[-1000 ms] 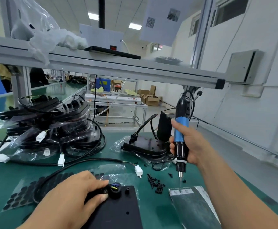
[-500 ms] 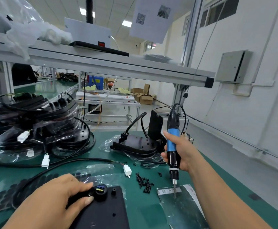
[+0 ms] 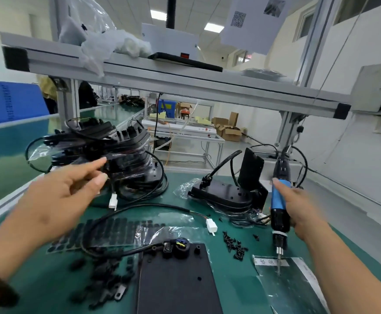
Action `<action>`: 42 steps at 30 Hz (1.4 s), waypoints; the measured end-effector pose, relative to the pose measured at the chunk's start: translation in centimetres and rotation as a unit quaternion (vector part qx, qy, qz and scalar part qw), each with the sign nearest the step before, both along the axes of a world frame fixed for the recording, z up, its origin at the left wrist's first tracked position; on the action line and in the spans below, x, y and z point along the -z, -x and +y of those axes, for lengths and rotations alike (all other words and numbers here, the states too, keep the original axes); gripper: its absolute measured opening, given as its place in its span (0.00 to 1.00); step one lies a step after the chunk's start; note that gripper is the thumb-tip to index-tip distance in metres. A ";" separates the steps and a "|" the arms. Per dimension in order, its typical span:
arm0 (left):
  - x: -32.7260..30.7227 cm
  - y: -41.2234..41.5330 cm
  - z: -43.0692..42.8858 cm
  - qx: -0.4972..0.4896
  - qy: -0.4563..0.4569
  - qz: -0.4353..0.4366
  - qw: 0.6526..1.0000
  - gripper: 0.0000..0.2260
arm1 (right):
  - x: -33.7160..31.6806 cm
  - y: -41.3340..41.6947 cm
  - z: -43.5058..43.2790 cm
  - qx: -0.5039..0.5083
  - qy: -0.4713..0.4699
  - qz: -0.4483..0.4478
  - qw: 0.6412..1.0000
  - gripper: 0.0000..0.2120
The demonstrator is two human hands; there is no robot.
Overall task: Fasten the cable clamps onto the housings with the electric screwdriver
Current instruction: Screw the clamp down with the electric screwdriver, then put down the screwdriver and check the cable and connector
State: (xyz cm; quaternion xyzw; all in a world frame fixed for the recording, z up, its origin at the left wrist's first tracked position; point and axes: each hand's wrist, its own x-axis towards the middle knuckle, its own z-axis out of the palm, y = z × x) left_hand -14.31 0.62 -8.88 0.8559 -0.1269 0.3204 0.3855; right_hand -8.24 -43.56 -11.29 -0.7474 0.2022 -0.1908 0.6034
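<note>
Our left hand [image 3: 57, 196] had lifted off the flat black housing [image 3: 176, 282], fingers loosely spread; our right hand [image 3: 299, 211] gripped the smooth blue screwdriver [image 3: 277, 198].

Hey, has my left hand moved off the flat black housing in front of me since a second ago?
Yes. The left hand has left the flat black housing and gone up and away, toward the stack of bagged housings.

A silver foil bag [image 3: 298, 295] is lying on the green worktop [image 3: 237, 291] at near right. Crumpled plastic bags [image 3: 108, 44] are sitting on the aluminium shelf [image 3: 185, 85] overhead, a QR-code sheet [image 3: 253, 21] is hanging above, and cardboard boxes [image 3: 230, 131] are standing on the floor [image 3: 355, 207] well beyond.
</note>
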 end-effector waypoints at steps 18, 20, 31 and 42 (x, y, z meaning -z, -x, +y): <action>2.1 -0.5 2.2 0.022 -0.396 0.384 0.834 0.08 | -0.5 2.5 -0.1 0.190 0.427 0.031 0.884 0.39; 2.3 -0.6 2.0 0.005 -0.402 0.381 0.833 0.08 | -0.6 2.6 -0.2 0.198 0.427 0.038 0.882 0.40; 1.4 -0.8 3.1 -0.050 -0.372 0.323 0.869 0.08 | -1.3 3.2 -1.6 0.261 0.435 0.056 0.860 0.33; 1.6 0.0 -0.3 0.001 -0.231 0.137 0.963 0.07 | -4.9 4.7 4.4 0.037 0.350 -0.173 0.920 0.09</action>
